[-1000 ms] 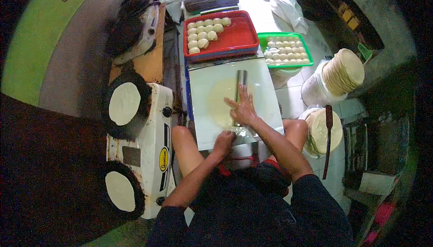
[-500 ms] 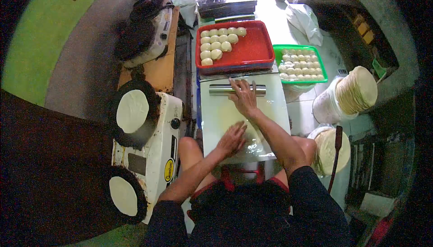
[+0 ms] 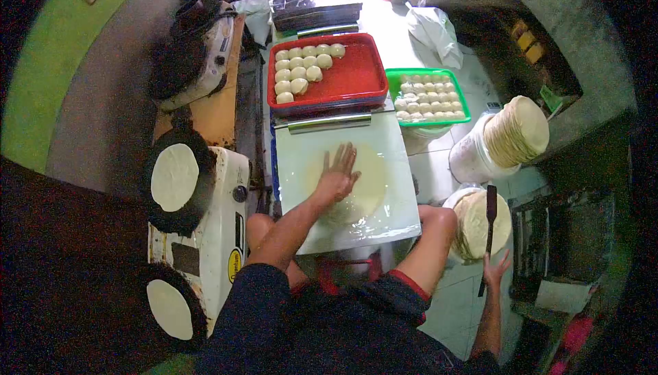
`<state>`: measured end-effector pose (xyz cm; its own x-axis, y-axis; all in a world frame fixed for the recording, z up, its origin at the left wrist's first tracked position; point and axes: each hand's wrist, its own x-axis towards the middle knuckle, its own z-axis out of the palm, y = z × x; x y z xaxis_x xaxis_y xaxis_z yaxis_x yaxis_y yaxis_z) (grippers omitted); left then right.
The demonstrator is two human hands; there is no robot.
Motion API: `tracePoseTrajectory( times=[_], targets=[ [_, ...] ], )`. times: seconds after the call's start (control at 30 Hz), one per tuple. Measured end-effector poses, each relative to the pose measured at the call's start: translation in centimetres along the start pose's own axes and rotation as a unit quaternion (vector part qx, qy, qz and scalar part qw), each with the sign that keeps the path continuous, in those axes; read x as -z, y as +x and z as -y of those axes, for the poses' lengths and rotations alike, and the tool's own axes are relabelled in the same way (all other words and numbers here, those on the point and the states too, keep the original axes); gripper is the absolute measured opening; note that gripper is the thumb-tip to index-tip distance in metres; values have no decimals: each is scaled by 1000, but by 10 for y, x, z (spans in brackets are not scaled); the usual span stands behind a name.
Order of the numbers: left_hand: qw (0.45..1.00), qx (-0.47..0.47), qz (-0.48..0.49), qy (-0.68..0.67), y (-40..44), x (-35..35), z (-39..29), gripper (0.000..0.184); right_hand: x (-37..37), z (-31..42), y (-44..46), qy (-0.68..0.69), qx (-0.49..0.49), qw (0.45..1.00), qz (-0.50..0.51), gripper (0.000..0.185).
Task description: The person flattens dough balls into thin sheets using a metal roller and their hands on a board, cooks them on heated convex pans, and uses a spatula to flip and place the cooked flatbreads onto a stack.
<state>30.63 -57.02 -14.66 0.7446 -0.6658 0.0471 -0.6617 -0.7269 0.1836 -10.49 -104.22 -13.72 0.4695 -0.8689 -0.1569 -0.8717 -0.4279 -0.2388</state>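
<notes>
My left hand (image 3: 336, 175) lies flat with spread fingers on a thin, pale round sheet of dough (image 3: 370, 186) on a shiny white board (image 3: 295, 228). At my right side, my right hand (image 3: 496, 271) is open beside the thin handle of a long dark spatula (image 3: 491, 221); thumb and fingers are apart, and whether they touch the handle I cannot tell. A metal rolling pin (image 3: 329, 123) rests at the board's far edge. Behind it, a red tray (image 3: 353, 87) holds rows of dough balls (image 3: 297, 72).
On the left, two dark pans (image 3: 195, 186) (image 3: 188, 289) on a white stove (image 3: 223, 169) each hold a flat dough round. A green tray (image 3: 430, 123) of dough balls stands right. Stacked flatbreads (image 3: 517, 132) top a white bucket (image 3: 466, 156); another stack (image 3: 483, 221) is nearer.
My right hand has left the rolling pin and moved down right to the spatula. My left hand has slid farther up onto the dough. The view has shifted rightward.
</notes>
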Motion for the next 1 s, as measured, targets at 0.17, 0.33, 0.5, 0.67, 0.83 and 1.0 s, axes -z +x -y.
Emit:
tracePoseTrajectory(
  times=[0.17, 0.33, 0.5, 0.67, 0.83, 1.0],
  targets=[
    [998, -2, 64, -6, -35, 18, -19, 70, 7, -1, -38, 23, 84, 996, -12, 72],
    [989, 131, -15, -65, -122, 57, -22, 76, 41, 89, -67, 105, 310, 942, -78, 35],
    [950, 269, 53, -152, -202, 143, -51, 75, 12, 345, -184, 132, 669, 730, 44, 38],
    [939, 188, -200, -206, -290, 61, -5, 42, 51, 490, -372, 34, 822, 501, 268, 41],
    [892, 369, -99, -243, -404, 125, -50, 42, 120, 506, -416, -131, 857, 390, 310, 45],
    [809, 451, -238, -293, -455, 45, -68, 42, 19, 534, -497, -32, 891, 366, 265, 43]
  ],
)
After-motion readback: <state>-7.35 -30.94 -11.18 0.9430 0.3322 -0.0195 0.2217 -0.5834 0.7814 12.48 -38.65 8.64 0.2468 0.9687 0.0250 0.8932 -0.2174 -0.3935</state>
